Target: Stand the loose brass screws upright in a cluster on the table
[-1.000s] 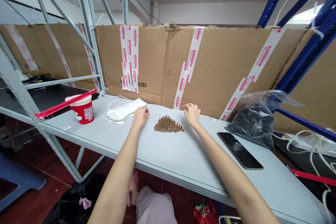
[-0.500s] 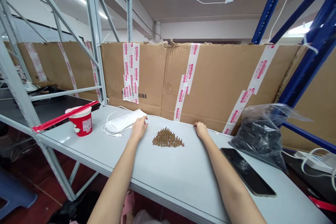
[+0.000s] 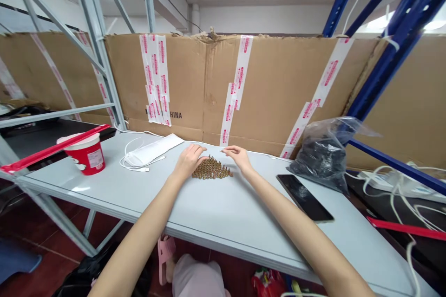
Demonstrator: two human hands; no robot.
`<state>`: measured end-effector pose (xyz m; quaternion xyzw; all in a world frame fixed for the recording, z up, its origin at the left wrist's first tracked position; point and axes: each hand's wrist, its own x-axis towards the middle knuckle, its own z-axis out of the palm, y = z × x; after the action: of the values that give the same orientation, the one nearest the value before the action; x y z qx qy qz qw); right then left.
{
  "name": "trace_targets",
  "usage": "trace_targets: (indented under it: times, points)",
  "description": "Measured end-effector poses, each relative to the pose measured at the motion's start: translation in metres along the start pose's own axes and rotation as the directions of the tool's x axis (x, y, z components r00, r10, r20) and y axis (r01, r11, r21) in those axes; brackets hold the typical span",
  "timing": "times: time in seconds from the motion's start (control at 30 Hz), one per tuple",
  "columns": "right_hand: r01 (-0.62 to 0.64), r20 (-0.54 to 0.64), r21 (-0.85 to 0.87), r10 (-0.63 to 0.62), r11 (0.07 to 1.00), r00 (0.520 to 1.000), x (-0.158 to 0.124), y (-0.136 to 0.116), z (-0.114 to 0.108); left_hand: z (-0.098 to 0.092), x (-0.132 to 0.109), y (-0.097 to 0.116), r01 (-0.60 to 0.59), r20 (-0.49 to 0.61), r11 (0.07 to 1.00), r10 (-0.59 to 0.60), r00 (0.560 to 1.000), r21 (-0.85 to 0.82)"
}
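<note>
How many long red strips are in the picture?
2. One red strip runs past the red tub on the left; the other red strip lies right of the table, near white cables. More could be hidden.

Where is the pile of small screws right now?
In the head view, the pile of screws sits on the white table near its far edge, between the left hand and the right hand.

Brassy metal screws (image 3: 212, 169), smooth white table (image 3: 223, 213)
</note>
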<state>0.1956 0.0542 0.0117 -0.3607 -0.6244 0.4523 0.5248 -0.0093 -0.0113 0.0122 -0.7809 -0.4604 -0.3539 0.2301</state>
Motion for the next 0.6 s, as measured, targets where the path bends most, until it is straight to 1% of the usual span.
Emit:
trace_targets:
  times: [0.03, 0.1, 0.17, 0.23, 0.43, 0.6]
  points:
    - [-0.018, 0.01, 0.062, 0.017, 0.998, 1.0, -0.012, -0.006, 0.011, 0.001, 0.0, 0.007, -0.054, -0.017, 0.999, 0.053, 0.998, -0.003]
    - [-0.05, 0.023, 0.126, 0.048, 0.991, 0.999, -0.032, -0.014, 0.026, 0.004, -0.002, 0.018, -0.128, -0.048, 0.992, 0.128, 0.991, -0.002]
    - [-0.071, 0.024, 0.15, 0.068, 0.986, 0.997, -0.046, -0.018, 0.033, 0.007, -0.004, 0.024, -0.171, -0.067, 0.985, 0.17, 0.983, 0.0]
    - [-0.083, 0.009, 0.162, 0.083, 0.983, 0.997, -0.055, -0.02, 0.033, 0.009, -0.005, 0.028, -0.193, -0.077, 0.981, 0.192, 0.978, -0.002]
    - [-0.172, -0.029, 0.248, 0.185, 0.953, 0.982, -0.061, -0.019, 0.031, 0.012, -0.005, 0.03, -0.179, -0.085, 0.983, 0.176, 0.981, -0.03]
    - [-0.179, -0.046, 0.277, 0.199, 0.944, 0.979, -0.061, -0.016, 0.035, 0.015, -0.007, 0.028, -0.169, -0.07, 0.986, 0.167, 0.983, -0.014]
